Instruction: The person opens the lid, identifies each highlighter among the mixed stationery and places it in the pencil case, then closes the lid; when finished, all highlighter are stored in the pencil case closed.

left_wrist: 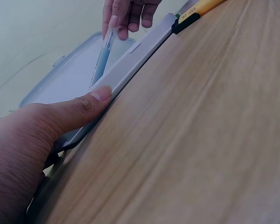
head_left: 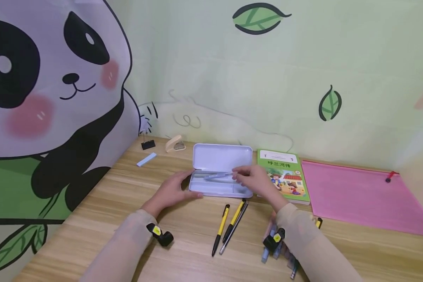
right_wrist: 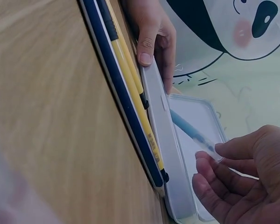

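A white pencil case [head_left: 222,156] lies with its lid raised on the wooden table. My left hand [head_left: 170,192] grips its left end, the thumb [left_wrist: 91,105] along the front wall and the fingers round the far side. Over the case's rear compartment, my right hand [head_left: 255,181] pinches one end of a light blue pen [right_wrist: 191,128] between thumb and fingertips. The pen slants down toward the inside of the case in both wrist views. Just in front of the case lie two yellow pens [head_left: 221,227] with black ends and a dark pencil [head_left: 234,229].
Behind and left of the case are a blue strip [head_left: 146,159], a black binder clip [head_left: 148,145] and a beige stapler [head_left: 175,144]. To the right lie a green book [head_left: 264,156] and a pink zip pouch [head_left: 356,196]. Several pens [head_left: 265,254] lie under my right forearm.
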`<state>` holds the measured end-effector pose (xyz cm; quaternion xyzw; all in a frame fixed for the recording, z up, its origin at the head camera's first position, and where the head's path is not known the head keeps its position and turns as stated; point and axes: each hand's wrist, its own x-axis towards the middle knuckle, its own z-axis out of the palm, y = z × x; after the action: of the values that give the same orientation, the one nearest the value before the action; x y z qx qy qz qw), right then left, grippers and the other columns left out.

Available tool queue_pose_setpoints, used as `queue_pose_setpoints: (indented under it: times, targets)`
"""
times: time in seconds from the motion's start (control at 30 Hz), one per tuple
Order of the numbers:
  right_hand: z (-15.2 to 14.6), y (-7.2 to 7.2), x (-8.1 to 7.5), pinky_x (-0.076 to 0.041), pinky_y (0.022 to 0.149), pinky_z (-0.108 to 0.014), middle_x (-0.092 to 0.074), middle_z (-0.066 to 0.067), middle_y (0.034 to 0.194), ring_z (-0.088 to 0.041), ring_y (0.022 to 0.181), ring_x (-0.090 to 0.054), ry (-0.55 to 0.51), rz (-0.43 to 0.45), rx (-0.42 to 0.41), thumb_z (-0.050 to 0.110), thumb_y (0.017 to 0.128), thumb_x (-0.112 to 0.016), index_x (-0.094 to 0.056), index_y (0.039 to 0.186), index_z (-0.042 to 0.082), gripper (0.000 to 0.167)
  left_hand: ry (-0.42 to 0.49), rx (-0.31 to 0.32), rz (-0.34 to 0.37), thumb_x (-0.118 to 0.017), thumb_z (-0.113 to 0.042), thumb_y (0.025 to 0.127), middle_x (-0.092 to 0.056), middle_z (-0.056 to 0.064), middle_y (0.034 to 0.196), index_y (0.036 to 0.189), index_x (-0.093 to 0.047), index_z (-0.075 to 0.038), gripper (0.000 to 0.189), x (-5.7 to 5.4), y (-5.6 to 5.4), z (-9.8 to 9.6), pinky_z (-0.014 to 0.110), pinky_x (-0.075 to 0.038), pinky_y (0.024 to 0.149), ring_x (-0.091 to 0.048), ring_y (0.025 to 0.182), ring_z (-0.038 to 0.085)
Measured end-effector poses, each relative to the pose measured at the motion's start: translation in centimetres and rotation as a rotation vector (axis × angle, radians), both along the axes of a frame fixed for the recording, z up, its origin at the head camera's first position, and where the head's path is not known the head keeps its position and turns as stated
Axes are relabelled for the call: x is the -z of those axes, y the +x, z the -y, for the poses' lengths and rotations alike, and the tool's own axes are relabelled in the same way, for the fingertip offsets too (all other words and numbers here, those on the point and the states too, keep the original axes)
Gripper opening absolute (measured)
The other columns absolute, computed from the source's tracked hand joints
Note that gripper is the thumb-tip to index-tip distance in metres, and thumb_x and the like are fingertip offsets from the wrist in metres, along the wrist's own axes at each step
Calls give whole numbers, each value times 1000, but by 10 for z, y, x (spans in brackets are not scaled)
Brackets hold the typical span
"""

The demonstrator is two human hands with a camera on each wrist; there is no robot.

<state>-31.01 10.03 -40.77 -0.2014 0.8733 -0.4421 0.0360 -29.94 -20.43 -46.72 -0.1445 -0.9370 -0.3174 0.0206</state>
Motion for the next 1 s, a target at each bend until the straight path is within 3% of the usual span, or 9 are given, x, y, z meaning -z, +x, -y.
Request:
queue_pose_setpoints:
  times: [0.37,1.0]
  targets:
    - [2,-2,5,-58,70,-32,-72,-6,93,-23,85,-68,16,1,-15,21,99,-66,-71,116,5,24,0,4,10,-77,-71,72,-41,10,157,156,-39,-15,108,-4,2,-1,53,-28,119,-35,145,33]
    - [3,-3,7,-57,68,-30,-74,-6,93,-20,81,-69,25,-41,22,19,96,-70,-71,108,4,19,7,5,7,-77,-73,71,-41,9,157,156,-39,-17,109,0,-1,0,54,-29,118,-36,145,33]
